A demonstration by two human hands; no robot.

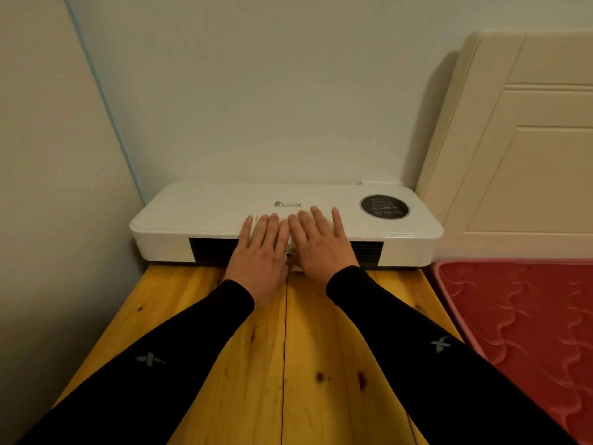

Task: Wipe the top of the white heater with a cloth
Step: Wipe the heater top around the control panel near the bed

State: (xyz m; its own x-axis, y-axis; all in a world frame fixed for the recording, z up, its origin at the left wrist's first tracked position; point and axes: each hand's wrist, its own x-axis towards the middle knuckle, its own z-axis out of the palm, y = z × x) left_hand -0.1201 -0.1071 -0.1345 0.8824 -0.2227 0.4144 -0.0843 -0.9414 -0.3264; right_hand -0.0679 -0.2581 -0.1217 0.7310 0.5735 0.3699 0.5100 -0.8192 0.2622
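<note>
A white heater with a gold logo and a round black control panel lies against the wall at the far end of a wooden table. Both my hands lie flat, side by side, over the middle of its front edge. My left hand and my right hand have their fingers stretched out on the heater's top. A white cloth with a small pattern shows in the gap between them and hangs over the dark front vent. Most of the cloth is hidden under my palms.
A wall corner closes the left side. On the right are a cream headboard and a red quilted mattress, right beside the table's edge. Behind the heater is a plain wall.
</note>
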